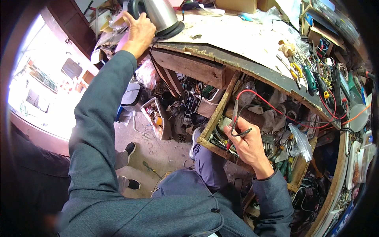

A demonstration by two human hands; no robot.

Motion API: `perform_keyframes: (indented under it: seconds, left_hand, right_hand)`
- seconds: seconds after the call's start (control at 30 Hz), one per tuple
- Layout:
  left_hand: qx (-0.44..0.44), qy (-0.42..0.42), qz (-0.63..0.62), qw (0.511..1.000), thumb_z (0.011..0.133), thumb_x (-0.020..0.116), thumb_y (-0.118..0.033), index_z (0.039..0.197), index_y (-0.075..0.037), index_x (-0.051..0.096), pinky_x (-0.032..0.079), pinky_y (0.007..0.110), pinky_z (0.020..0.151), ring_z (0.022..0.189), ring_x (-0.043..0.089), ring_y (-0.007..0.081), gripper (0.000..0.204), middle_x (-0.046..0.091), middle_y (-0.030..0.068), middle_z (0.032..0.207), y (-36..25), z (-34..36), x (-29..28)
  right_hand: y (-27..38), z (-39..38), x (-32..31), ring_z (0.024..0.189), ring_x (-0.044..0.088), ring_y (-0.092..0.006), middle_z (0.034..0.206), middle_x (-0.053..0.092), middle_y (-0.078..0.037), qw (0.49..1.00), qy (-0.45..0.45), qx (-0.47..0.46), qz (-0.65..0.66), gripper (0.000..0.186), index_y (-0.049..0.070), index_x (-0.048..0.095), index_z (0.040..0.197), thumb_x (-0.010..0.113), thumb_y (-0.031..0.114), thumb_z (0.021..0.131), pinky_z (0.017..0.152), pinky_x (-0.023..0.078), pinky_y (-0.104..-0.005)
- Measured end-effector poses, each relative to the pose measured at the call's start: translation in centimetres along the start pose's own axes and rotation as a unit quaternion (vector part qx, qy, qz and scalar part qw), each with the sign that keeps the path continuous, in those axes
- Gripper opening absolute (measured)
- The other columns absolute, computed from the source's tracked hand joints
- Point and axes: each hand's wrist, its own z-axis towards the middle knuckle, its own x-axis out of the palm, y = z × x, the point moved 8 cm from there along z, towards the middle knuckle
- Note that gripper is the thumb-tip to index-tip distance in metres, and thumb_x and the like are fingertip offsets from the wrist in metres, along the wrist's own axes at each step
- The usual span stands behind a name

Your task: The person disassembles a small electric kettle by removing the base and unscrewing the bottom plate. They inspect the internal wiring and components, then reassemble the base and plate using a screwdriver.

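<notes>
A steel electric kettle point(161, 15) with a black handle stands on its black base point(171, 31) at the table's left end. My left hand point(141, 33) is closed at the kettle's handle, its fingertips partly hidden. A dark cord runs down from the base over the table edge. In my right hand point(246, 140) are two test probes, a red probe point(235, 112) and a black probe point(241, 133), pinched between curled fingers above the open drawer point(217, 118). Their red lead point(268, 103) and black lead arc right toward the table's right end.
The cluttered wooden drawer holds tools, bags and parts. Pliers point(295, 71) and screwdrivers point(312, 82) lie on the table's right side among wires. Below stands a white bin point(156, 118) of scraps. Another person's shoes point(130, 148) are on the floor to the left.
</notes>
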Motion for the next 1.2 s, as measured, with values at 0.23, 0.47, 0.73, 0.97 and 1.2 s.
perform_keyframes:
  seconds: [0.23, 0.47, 0.73, 0.97, 1.2]
  left_hand:
    - [-0.021, 0.006, 0.001, 1.000, 0.082, 0.076, -0.041, 0.099, -0.021, 0.080, 0.029, 0.085, 0.101, 0.116, 0.057, 0.0206, 0.026, 0.070, -0.0050, 0.100, 0.0, 0.3, 1.1]
    - [-0.013, 0.019, 0.001, 1.000, 0.078, 0.079, -0.047, 0.096, -0.022, 0.081, 0.032, 0.083, 0.098, 0.116, 0.057, 0.0211, 0.032, 0.072, -0.0041, 0.098, -0.5, 2.1, 0.4]
    - [-0.017, 0.024, 0.040, 0.999, 0.084, 0.073, -0.034, 0.098, -0.023, 0.081, 0.028, 0.081, 0.099, 0.113, 0.057, 0.0206, 0.020, 0.071, -0.0049, 0.097, -1.8, 2.9, 0.5]
    - [-0.003, 0.044, 0.039, 0.998, 0.084, 0.072, -0.032, 0.098, -0.022, 0.081, 0.029, 0.083, 0.098, 0.113, 0.057, 0.0213, 0.019, 0.071, -0.0037, 0.096, -1.9, 2.6, -0.6]
    - [-0.004, 0.052, 0.041, 0.998, 0.087, 0.068, -0.027, 0.096, -0.022, 0.082, 0.027, 0.086, 0.098, 0.111, 0.058, 0.0219, 0.017, 0.072, -0.0025, 0.096, -2.1, 1.2, -1.3]
  right_hand:
    - [0.5, 0.0, -0.2, 0.062, 0.052, -0.0093, 0.067, 0.057, -0.007, 1.000, -0.011, -0.019, -0.001, 0.019, 0.000, 0.066, 0.101, 0.069, 0.018, 0.098, 0.056, 0.043, -0.0306]
    - [-0.2, -0.1, -0.1, 0.060, 0.042, -0.0121, 0.064, 0.046, -0.008, 0.999, -0.011, -0.029, -0.023, 0.025, -0.001, 0.059, 0.088, 0.070, 0.020, 0.097, 0.055, 0.040, -0.0320]
    - [0.4, -0.3, -0.2, 0.061, 0.041, -0.0160, 0.066, 0.043, -0.009, 0.999, -0.015, -0.023, -0.018, 0.029, -0.001, 0.057, 0.087, 0.071, 0.022, 0.096, 0.056, 0.039, -0.0333]
    - [-0.3, -0.2, -0.5, 0.061, 0.043, -0.0164, 0.067, 0.047, -0.010, 1.000, -0.011, -0.009, -0.014, 0.027, -0.001, 0.058, 0.089, 0.071, 0.021, 0.096, 0.057, 0.040, -0.0333]
    - [1.3, -0.2, -0.3, 0.061, 0.044, -0.0158, 0.068, 0.047, -0.010, 1.000, -0.005, -0.015, -0.001, 0.025, -0.001, 0.059, 0.089, 0.071, 0.020, 0.097, 0.057, 0.041, -0.0335]
